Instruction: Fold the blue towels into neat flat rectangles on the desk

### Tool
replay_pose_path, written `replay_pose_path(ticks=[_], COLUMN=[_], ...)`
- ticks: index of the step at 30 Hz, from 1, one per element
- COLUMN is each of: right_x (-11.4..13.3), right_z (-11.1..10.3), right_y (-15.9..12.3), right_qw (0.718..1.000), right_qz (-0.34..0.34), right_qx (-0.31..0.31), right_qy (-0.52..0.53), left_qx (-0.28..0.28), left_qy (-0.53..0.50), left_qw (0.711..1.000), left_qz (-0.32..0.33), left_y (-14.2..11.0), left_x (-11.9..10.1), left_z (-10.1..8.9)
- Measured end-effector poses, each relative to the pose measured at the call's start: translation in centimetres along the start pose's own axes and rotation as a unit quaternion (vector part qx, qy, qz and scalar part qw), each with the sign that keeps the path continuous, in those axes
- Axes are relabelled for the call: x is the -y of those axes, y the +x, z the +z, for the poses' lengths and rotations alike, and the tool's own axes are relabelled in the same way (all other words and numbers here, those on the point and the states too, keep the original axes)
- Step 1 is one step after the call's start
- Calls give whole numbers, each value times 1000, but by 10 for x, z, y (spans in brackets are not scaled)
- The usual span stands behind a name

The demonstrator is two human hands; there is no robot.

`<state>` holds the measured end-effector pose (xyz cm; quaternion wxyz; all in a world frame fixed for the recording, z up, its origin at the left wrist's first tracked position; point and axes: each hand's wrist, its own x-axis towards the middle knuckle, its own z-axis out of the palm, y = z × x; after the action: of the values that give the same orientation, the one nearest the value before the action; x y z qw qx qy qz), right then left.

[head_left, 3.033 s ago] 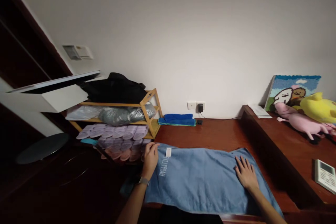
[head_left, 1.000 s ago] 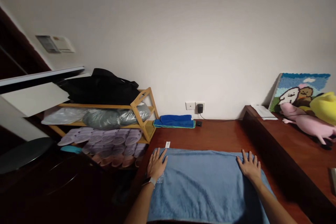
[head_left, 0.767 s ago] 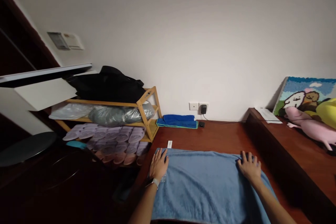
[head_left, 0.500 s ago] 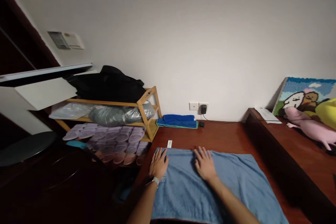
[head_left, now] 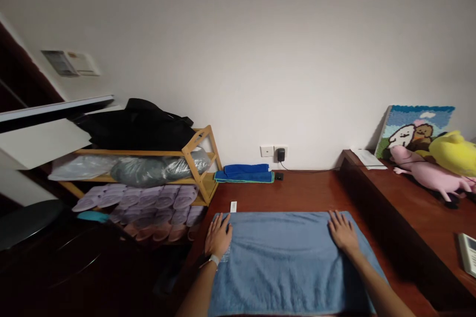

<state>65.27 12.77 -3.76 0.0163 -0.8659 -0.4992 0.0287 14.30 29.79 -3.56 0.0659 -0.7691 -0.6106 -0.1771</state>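
A light blue towel [head_left: 278, 257] lies spread on the reddish-brown wooden table [head_left: 305, 193]. My left hand [head_left: 218, 237] rests flat on the towel's far left corner, fingers apart, with a pale band at the wrist. Close to the far right corner, my right hand [head_left: 342, 233] lies flat on the cloth, its fingers stretched out. A white tag [head_left: 233, 206] sticks out from the towel's far edge, just beyond my left hand. Shallow creases run across the middle of the towel.
Folded dark blue cloths [head_left: 245, 174] lie against the wall beside a plugged-in black adapter [head_left: 281, 154]. At left stands a wooden rack [head_left: 203, 178] with slippers and a black bag [head_left: 137, 126]. A raised ledge at right holds plush toys [head_left: 427, 168] and a calculator-like device [head_left: 468, 253].
My right hand has slid right along the towel's far edge to near its right corner. The towel's far edge looks straighter and its right part smoother. My left hand stays at the left corner.
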Motion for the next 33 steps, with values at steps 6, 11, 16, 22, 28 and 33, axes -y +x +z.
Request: replay_pose_path(ticks=[6,11,16,22,28,33], right_x=[-52,-37,-34,45,182,145], right_z=[15,17,17,-11,-12,-3], right_y=[9,3,3,-9,-51,-42], right_qw=[999,997,994,990,963,981], right_qz=[52,75,98,18,-243,-175], right_qx=[-6,-22,-37,-139,-49,-5], right_qy=[-4,9,7,7,103,79], left_qx=[11,57,36,25,18,15], left_qy=[3,2,-16,-22,-30,-29], left_qw=[1000,998,998,999,999,999], left_qz=[-1,31,43,38,40,37], left_y=[3,3,-2,-3,-2,0], left_x=[4,15,20,18,21,23], left_z=[2,-4,-7,-6,-3,2])
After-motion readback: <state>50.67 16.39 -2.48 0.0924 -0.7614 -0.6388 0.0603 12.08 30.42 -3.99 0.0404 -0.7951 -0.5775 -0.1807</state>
